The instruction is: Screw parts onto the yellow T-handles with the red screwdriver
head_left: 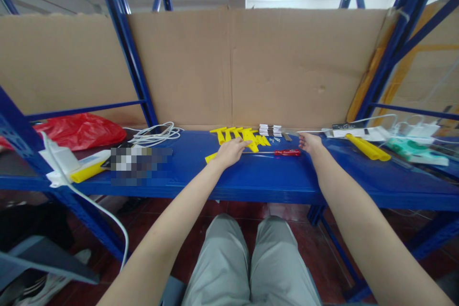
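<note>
Presently, hands: lying well apart over the blue shelf (265, 179); the left hand (232, 152) is bending palm-down, the right hand (310, 144) is curling its fingers; cannot tell whether either is gripping anything.
Yellow pieces: a row of T-shaped yellow pieces (252, 139) is lying mid-shelf, just beyond the left hand, which is partly covering them; one yellow end (211, 157) is poking out left of that hand.
Screwdriver: red handle (287, 152) is pointing right, ending just beside the right hand; its shaft is running leftward.
Far centre: a white stack (270, 130) is sitting near small pale bits (275, 140).
Right side: two yellow tubes (367, 147) are lying near a green item (412, 149).
Left side: a white cable coil (158, 136) is lying near a red bag (86, 129).
Obstructions: a cardboard sheet (287, 67) is closing off the far side; blue posts (131, 52) are flanking it; a white cord (103, 215) is hanging over the near left edge.
</note>
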### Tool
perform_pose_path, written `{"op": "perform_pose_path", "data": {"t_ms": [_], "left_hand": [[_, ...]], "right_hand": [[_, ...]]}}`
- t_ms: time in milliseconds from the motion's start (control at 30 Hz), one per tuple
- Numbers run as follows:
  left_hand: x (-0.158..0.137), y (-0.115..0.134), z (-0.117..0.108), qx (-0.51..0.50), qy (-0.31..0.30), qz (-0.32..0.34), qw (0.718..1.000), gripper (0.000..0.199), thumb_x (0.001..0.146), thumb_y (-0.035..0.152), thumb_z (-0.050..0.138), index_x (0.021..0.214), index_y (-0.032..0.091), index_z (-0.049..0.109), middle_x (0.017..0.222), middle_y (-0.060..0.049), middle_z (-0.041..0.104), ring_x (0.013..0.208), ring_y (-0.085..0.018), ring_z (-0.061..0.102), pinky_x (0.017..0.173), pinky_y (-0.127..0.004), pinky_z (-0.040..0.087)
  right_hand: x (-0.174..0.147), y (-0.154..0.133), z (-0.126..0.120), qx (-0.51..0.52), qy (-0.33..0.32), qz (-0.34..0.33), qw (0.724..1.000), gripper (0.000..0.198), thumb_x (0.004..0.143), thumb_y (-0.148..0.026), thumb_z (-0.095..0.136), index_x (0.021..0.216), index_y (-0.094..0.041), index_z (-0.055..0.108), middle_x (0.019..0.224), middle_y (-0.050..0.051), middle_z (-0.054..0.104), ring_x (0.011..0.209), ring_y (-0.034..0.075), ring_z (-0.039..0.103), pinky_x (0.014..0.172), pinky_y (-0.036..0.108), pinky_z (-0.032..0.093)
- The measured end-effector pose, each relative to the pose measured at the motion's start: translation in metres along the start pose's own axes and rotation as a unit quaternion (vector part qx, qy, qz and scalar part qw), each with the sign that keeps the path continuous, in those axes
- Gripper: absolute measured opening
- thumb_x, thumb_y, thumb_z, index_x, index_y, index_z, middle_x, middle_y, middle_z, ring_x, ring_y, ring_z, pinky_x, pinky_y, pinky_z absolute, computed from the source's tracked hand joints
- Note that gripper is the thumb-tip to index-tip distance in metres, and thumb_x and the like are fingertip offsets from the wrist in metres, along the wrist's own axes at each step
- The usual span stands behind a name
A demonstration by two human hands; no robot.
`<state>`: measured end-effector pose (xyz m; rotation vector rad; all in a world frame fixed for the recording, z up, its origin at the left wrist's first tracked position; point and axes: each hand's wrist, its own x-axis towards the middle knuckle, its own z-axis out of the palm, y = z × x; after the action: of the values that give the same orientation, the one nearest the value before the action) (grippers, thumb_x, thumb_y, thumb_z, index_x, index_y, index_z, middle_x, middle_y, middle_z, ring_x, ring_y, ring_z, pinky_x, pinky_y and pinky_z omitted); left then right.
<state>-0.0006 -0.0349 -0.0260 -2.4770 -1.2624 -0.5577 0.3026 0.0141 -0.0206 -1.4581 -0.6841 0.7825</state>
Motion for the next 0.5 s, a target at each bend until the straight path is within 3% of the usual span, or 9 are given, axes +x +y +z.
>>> {"op": "perform_pose_path", "data": {"t_ms": [200,500], "left_hand": [[0.000,-0.001,0.000,-0.006,0.000,-0.003,1.000,0.041,0.094,0.021,0.038,0.131,0.029,0.055,0.117,-0.007,0.061,0.106,-0.019,0.058,0.086,-0.032,0.049],[-0.001,0.001,-0.001,-0.008,-0.002,0.000,1.000,0.041,0.094,0.019,0.038,0.130,0.028,0.055,0.118,-0.007,0.061,0.104,-0.020,0.059,0.086,-0.032,0.049]], "right_hand": [[0.010,0.010,0.003,-0.040,-0.006,-0.011,0.999,0.022,0.071,-0.005,0.059,0.057,-0.018,0.048,0.046,-0.003,0.047,0.040,0.008,0.041,0.039,0.020,0.038],[0.011,0.015,0.006,-0.082,0.010,-0.078,0.994,0.014,0.068,-0.007,0.061,0.061,-0.017,0.054,0.056,0.000,0.060,0.047,0.008,0.046,0.041,0.018,0.037]]}}
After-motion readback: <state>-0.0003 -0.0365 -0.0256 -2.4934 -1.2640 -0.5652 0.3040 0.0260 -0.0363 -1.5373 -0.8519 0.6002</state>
